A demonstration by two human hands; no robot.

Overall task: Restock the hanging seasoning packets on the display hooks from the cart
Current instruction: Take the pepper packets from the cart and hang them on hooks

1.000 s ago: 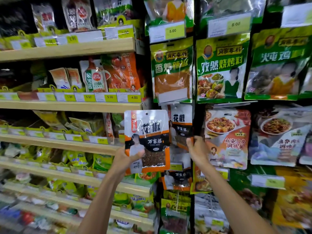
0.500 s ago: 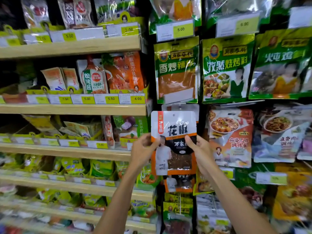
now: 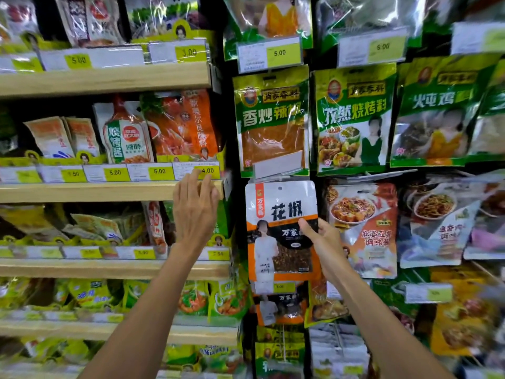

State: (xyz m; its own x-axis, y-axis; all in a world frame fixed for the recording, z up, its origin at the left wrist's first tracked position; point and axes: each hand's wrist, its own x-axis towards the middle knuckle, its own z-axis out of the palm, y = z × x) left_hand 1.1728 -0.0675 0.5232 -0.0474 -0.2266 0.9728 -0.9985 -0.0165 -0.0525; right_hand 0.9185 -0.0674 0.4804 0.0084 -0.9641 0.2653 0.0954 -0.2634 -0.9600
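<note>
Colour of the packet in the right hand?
Packet: white top, orange and black below. Best in head view.

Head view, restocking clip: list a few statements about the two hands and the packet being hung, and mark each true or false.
1. The right hand grips the white-and-orange plastic seasoning packet by its right edge. True.
2. The left hand also holds that packet. False: it is off the packet, its fingers straight, in front of the wooden shelf edge.
3. The packet sits below a green plastic packet of red-brown powder. True.
4. The yellow price label at the left hand's fingertips reads 5.00. False: it reads 4.00.
</note>
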